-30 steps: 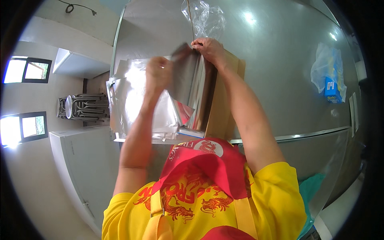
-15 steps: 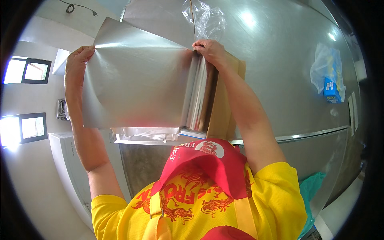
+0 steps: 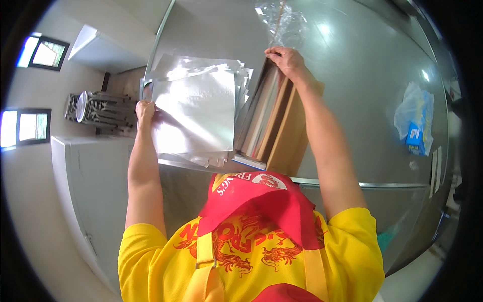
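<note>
A silvery foil sheet (image 3: 193,110) lies on top of a loose, uneven stack of foil sheets (image 3: 173,65) on the left of the metal table. My left hand (image 3: 146,109) pinches the left edge of that top sheet. To the right of the stack is a long cardboard foil box (image 3: 289,133), its lid folded back to the right and a foil roll (image 3: 262,113) inside. My right hand (image 3: 288,61) is closed on the far end of the box, fingertips at its front edge. A gap shows between the top sheet and the box.
Clear crumpled plastic (image 3: 289,25) lies beyond the box. A blue carton (image 3: 415,138) in a thin plastic bag (image 3: 410,108) sits on the right of the metal table (image 3: 359,126). Stacked metal stools (image 3: 100,108) and a white cabinet (image 3: 95,161) stand left.
The foil sheet, earlier raised and reaching from the roll, now lies flat on the stack, apart from the box. My left hand has come lower; my right hand stays at the box's far end.
</note>
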Demonstrator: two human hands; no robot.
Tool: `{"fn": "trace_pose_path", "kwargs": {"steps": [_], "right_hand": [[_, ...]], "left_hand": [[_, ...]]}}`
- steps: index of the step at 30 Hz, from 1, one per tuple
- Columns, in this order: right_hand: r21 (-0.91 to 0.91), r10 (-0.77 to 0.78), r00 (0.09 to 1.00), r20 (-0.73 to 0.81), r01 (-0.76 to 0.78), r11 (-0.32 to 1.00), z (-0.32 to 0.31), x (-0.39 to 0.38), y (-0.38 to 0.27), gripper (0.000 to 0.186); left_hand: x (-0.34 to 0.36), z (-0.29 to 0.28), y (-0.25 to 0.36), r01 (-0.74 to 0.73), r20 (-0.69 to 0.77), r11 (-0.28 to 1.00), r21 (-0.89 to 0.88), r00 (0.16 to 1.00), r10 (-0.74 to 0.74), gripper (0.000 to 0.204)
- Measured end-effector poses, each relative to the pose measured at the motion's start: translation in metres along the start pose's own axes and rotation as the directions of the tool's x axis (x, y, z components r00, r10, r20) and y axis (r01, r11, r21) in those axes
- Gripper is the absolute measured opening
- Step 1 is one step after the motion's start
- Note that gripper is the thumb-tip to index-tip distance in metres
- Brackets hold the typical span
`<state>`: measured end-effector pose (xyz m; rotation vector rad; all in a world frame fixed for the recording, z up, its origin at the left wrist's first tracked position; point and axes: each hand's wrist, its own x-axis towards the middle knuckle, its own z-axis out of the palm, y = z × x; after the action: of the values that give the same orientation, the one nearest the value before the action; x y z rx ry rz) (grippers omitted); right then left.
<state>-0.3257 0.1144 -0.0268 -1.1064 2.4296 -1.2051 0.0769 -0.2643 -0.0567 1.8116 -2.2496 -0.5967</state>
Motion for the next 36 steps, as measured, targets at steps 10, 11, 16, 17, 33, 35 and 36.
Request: {"fn": "trace_pose_path", "kwargs": {"steps": [10, 11, 16, 17, 33, 35, 36], "right_hand": [[0.125, 0.009, 0.98, 0.201, -0.035, 0.992, -0.007, 0.01, -0.021, 0.02], [0.066, -0.012, 0.982, 0.186, 0.0, 0.998, -0.008, 0.009, -0.02, 0.021], [-0.055, 0.015, 0.985, 0.174, -0.006, 0.998, -0.006, 0.01, -0.008, 0.024], [-0.037, 0.011, 0.984, 0.178, -0.005, 0.999, -0.003, 0.011, -0.009, 0.025], [-0.032, 0.042, 0.998, 0.055, -0.041, 0.999, 0.006, -0.005, -0.032, 0.022], [-0.009, 0.011, 0.999, 0.047, -0.011, 1.0, 0.005, -0.008, -0.033, 0.022], [0.026, 0.015, 0.998, 0.061, -0.017, 1.0, 0.004, -0.006, -0.034, 0.021]], "left_hand": [[-0.035, 0.006, -0.008, -0.026, -0.46, 0.991, 0.13, 0.884, 0.084, 0.026], [-0.046, 0.012, 0.006, -0.046, -0.577, 0.972, 0.231, 0.798, 0.174, 0.026], [-0.19, 0.044, 0.122, -0.535, -0.203, 0.712, -0.455, 0.84, 0.503, 0.018], [-0.228, 0.046, 0.146, -0.644, -0.16, 0.609, -0.463, 0.737, 0.657, 0.017], [-0.287, 0.089, 0.242, -0.647, 0.19, 0.753, 0.118, 0.759, 0.622, 0.032], [-0.283, 0.09, 0.24, -0.625, 0.025, 0.78, -0.04, 0.779, 0.626, 0.024], [-0.274, 0.089, 0.242, -0.536, 0.039, 0.829, -0.161, 0.836, 0.548, 0.023]]}}
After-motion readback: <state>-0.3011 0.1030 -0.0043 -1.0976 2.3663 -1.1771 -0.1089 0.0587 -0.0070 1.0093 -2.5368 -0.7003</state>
